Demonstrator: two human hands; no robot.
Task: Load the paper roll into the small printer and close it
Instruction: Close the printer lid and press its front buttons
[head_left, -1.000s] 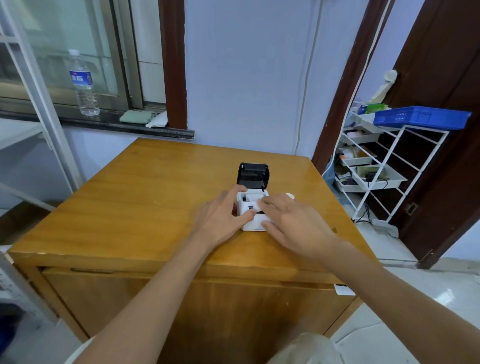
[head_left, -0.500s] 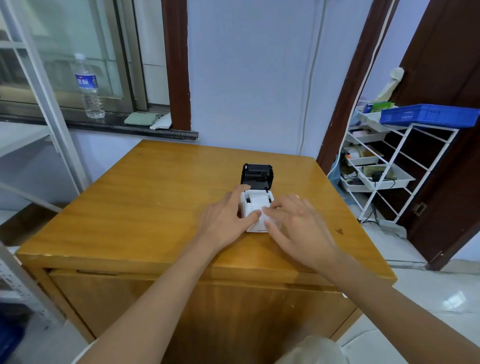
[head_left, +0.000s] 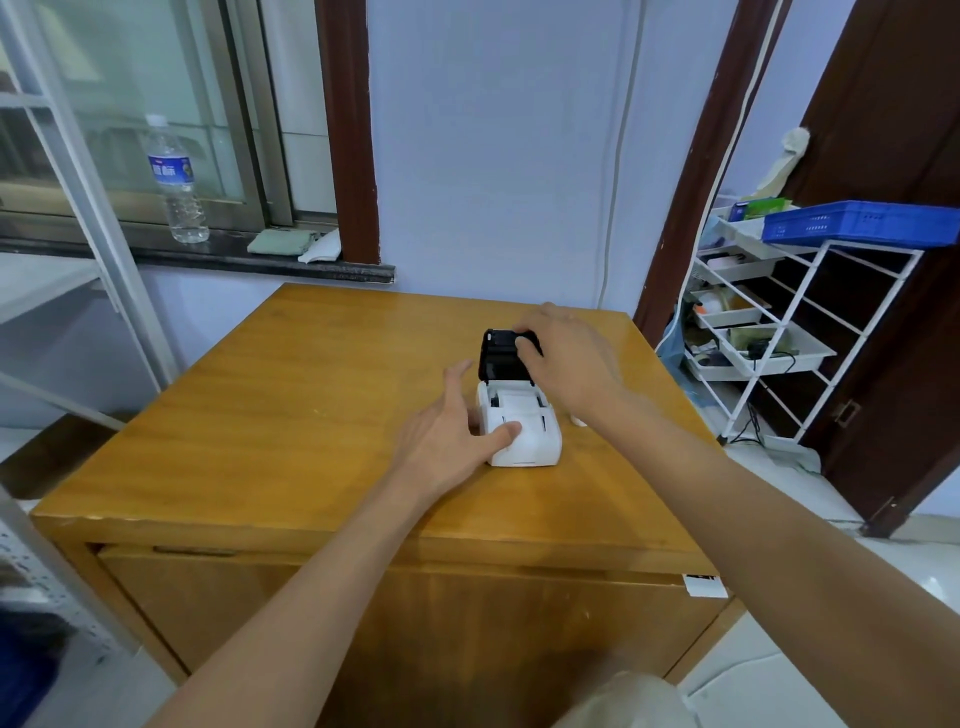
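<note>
Small white printer (head_left: 522, 428) sits on the wooden worktop (head_left: 291, 410), toward the right-centre, black lid (head_left: 498, 356) standing open and upright at its back. Left hand (head_left: 447, 434) braces the printer's left side, fingers spread and loose, thumb resting on the white top, not gripping anything. Right hand (head_left: 566, 358) is up at the lid, fingers curled over its top edge, holding it. Paper roll: white in the open bay, can't tell if seated properly. Small white item (head_left: 577, 419) just right of the printer, mostly hidden by the right wrist, unclear what.

Looks like the closing step. Risks: lid pushed down with the paper end not fed out, so it jams or won't latch; left thumb caught under the lid; printer sliding if the left hand eases off.
</note>
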